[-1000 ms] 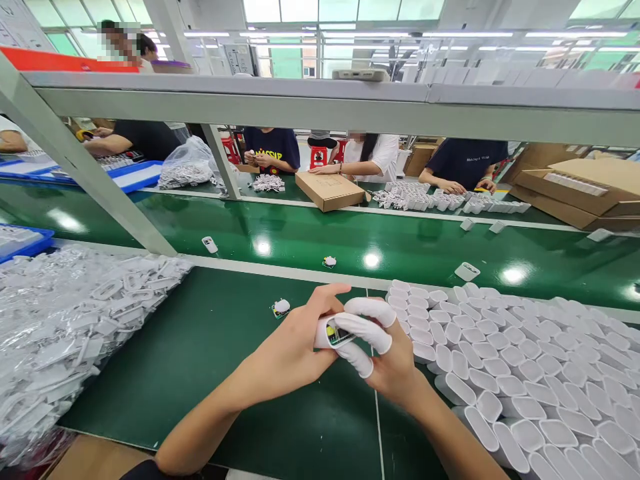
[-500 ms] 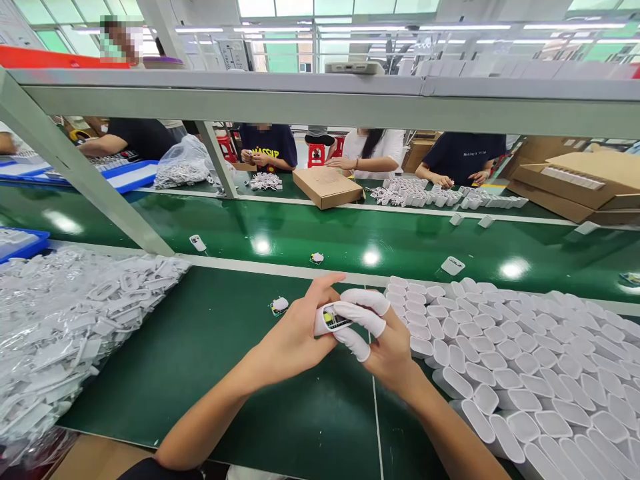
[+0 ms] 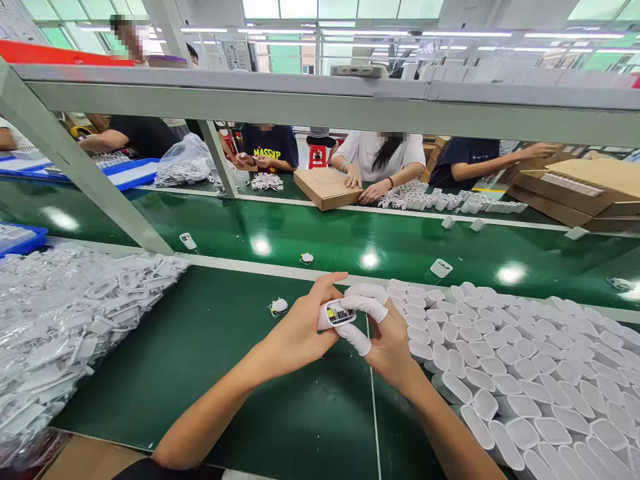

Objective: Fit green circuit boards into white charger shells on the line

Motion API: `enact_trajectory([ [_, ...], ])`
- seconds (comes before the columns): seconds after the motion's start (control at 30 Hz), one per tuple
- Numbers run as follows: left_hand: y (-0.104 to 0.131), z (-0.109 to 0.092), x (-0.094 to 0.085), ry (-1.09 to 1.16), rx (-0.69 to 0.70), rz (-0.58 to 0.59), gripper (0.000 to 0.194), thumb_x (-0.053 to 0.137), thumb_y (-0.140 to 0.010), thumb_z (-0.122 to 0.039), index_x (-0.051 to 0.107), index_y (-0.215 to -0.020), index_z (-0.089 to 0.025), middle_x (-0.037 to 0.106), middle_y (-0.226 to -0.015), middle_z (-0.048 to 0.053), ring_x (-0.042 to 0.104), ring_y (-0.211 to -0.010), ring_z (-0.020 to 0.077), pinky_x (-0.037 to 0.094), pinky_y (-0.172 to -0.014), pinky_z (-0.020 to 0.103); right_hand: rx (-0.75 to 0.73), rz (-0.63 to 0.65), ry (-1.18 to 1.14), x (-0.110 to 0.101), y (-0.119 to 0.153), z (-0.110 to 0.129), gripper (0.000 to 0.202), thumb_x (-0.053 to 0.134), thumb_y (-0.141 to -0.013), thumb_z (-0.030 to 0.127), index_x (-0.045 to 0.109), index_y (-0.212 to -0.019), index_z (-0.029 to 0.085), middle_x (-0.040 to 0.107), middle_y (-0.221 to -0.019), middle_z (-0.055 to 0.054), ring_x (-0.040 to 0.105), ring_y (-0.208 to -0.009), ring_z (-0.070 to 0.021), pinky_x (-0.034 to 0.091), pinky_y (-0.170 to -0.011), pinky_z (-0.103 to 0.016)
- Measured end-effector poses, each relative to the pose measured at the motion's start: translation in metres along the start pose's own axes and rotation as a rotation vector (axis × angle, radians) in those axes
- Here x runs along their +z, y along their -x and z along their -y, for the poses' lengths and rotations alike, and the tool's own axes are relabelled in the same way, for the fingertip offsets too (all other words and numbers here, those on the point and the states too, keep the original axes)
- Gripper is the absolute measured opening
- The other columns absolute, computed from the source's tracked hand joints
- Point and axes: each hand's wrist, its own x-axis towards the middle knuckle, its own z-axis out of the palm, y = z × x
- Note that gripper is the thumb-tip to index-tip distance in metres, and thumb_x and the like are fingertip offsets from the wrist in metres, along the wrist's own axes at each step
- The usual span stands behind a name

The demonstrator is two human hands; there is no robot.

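Left hand (image 3: 300,327) and right hand (image 3: 387,333) meet mid-frame over the dark green surface (image 3: 185,347). Left forearm (image 3: 215,403) comes up from lower left, right forearm (image 3: 447,420) from lower right. Left: back of the hand up toward the camera, thumb low, index stretched up and rightward past the work. Right: thumb under, two fingers arched above, white finger covers (image 3: 367,307) on all three.

White casing (image 3: 324,318) sits between the hands, raised at the middle of the view. Open end faces the camera and a bit right; closed end is buried in the left hand. The mouth's long axis runs roughly left-right, right end slightly higher. Circuit board (image 3: 340,315) shows inside, yellow part toward the left end.

Grip: left closed around the casing body. Right partly closed, C-shaped, gripping the right side of the mouth; can't tell whether the fingertips also press the board.

Nearby: loose board (image 3: 278,307) with a white round part on the surface, just beyond the left hand. Upright open casings (image 3: 515,373) packed to the right. Clear bag (image 3: 90,327) of white parts at left, well apart from the hands.
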Motion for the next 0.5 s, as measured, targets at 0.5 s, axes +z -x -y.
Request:
enact_trajectory([
  [0.5, -0.005, 0.005, 0.002, 0.087, 0.002, 0.046, 0.07, 0.052, -0.075, -0.005, 0.031, -0.139, -0.026, 0.059, -0.093, -0.002, 0.056, -0.077, 0.0118, 0.043, -0.072, 0.024, 0.059, 0.022, 0.003, -0.008, -0.001, -0.004, 0.023, 0.065, -0.092, 0.029, 0.057, -0.112, 0.027, 0.064, -0.102, -0.004, 0.066, -0.093, -0.0195, 0.058, -0.08, -0.035],
])
